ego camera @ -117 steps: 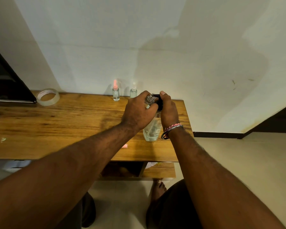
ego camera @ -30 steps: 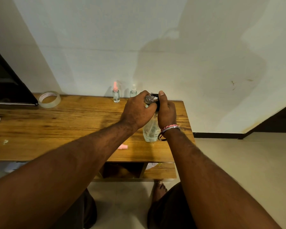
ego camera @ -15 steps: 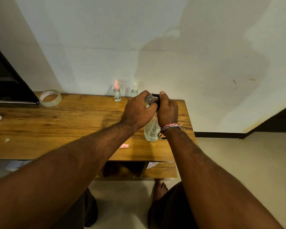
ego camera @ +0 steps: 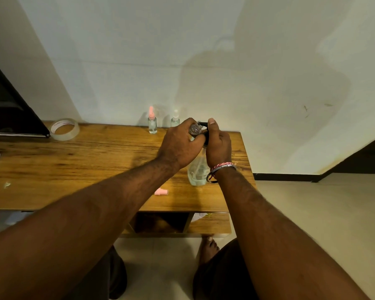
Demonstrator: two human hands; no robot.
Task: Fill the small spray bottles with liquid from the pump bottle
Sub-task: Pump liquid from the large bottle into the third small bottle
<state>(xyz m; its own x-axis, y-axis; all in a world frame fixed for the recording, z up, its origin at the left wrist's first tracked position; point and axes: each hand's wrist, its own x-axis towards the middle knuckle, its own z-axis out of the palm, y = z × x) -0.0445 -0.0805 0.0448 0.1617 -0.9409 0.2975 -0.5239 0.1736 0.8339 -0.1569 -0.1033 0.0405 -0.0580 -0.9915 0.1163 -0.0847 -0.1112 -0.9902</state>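
Seen from above: left hand (ego camera: pixel 179 146) gripping a small open vial (ego camera: pixel 194 128) under the black spout of the pump bottle (ego camera: pixel 198 169) on the table (ego camera: pixel 74 169), right hand (ego camera: pixel 218 144) gripping the pump (thumb on top); best pressed slowly, vial mouth tight under spout.

Single head-worn wide-angle view. We look forward and down from above the person's forearms, facing a pale wall (ego camera: pixel 204 50). The wooden desk (ego camera: pixel 74 169) lies close below at mid-frame, the floor (ego camera: pixel 312 213) at lower right; straight edges bow near the borders.
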